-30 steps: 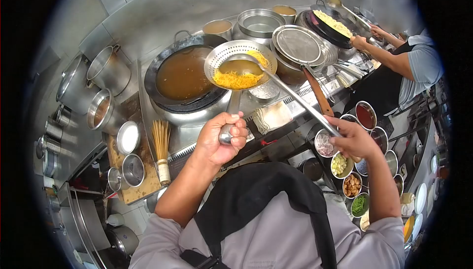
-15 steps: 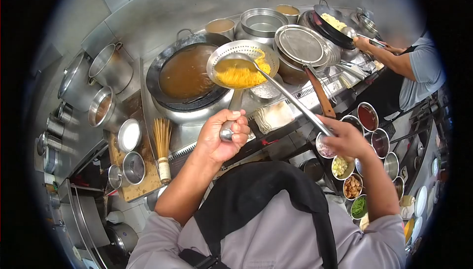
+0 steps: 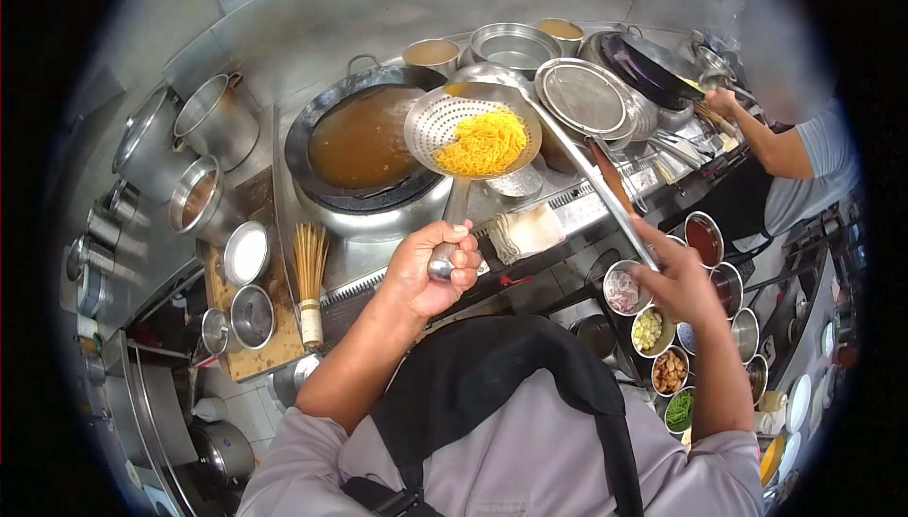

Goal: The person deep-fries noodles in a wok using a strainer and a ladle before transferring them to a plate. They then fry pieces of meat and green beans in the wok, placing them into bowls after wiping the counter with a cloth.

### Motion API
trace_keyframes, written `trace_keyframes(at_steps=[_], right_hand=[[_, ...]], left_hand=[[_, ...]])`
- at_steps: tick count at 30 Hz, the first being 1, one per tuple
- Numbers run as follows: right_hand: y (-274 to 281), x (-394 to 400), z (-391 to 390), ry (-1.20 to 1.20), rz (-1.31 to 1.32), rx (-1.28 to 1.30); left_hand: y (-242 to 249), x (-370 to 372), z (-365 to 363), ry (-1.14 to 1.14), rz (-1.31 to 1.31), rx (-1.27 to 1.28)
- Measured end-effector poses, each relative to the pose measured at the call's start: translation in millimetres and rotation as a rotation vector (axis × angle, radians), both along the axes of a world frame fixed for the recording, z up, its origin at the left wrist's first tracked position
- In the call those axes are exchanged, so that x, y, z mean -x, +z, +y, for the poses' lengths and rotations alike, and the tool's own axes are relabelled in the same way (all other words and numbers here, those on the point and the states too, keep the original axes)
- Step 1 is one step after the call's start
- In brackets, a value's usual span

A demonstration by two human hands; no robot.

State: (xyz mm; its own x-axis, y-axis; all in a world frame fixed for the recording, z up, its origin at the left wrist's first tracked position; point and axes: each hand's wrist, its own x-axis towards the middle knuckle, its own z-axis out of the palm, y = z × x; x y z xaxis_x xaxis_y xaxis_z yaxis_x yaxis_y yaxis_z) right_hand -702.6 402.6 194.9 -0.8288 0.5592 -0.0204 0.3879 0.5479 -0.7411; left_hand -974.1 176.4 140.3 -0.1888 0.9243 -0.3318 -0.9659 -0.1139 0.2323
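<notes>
My left hand (image 3: 427, 273) is wrapped round the metal handle of a perforated strainer (image 3: 427, 129), held up in front of me. A heap of thin yellow noodles (image 3: 485, 141) lies in its bowl. In my right hand (image 3: 686, 282) is the long steel handle of a ladle (image 3: 598, 186), slanting up and left to the strainer's far rim, where the ladle's bowl overlaps it. Left of the strainer sits a large black wok (image 3: 301, 139) with brown liquid (image 3: 364, 143) in it.
A bamboo brush (image 3: 310, 295) leans by the stove edge; a folded cloth (image 3: 528, 231) lies in front. Metal bowls of ingredients (image 3: 648, 330) stand at my right. Behind them, a co-worker (image 3: 799, 153) grips a tilted wok (image 3: 653, 72). Pots (image 3: 218, 124) stand at left.
The ladle's bowl has moved from over the noodles to the strainer's far rim, and the noodles lie bunched towards the right. The co-worker's wok has been tilted up.
</notes>
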Motion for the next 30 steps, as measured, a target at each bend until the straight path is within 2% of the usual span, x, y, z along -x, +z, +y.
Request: trace_keyframes(at_steps=[1, 3, 4, 5, 7, 8, 9, 13, 17, 20, 23, 24, 25, 28, 30], right_hand=[[12, -6, 0, 0.024, 0.035, -0.129], [57, -21, -5, 0.076, -0.115, -0.307], [71, -24, -7, 0.038, -0.234, -0.259], [55, -27, 1, 0.175, -0.063, -0.472], [44, -6, -13, 0.154, -0.099, -0.445], [36, 2, -13, 0.117, -0.154, -0.338], [31, 5, -14, 0.118, -0.154, -0.340], [25, -2, -22, -0.117, 0.062, 0.024], [17, -15, -17, -0.132, 0.068, -0.051], [24, -26, -3, -0.080, -0.069, 0.373], [-6, -34, 10, 0.013, 0.004, 0.250], [5, -26, 2, -0.006, -0.129, -0.023], [9, -18, -3, 0.001, -0.146, -0.223], [-4, -5, -6, -0.101, -0.140, -0.186], [-15, -3, -3, -0.178, 0.035, -0.050]], left_hand=[[3, 2, -3, -0.001, 0.027, 0.011], [4, 5, -2, -0.008, 0.055, -0.004], [4, 3, -2, -0.019, 0.078, -0.021], [4, 1, -2, -0.030, 0.100, -0.035], [4, -7, 2, -0.056, 0.188, -0.021], [-2, -8, 3, -0.068, 0.140, -0.022], [-3, -8, 2, -0.066, 0.140, -0.023], [-4, -7, 5, -0.125, 0.095, -0.079], [-4, -9, 8, -0.088, 0.159, -0.067], [0, -6, 10, -0.100, 0.062, -0.027], [3, -13, 14, -0.097, 0.083, -0.002], [1, -15, 16, -0.108, 0.083, 0.002], [-2, -16, 18, -0.098, 0.069, -0.001], [-5, -19, 21, -0.099, 0.091, -0.039], [-4, -18, 23, -0.103, 0.121, -0.070]])
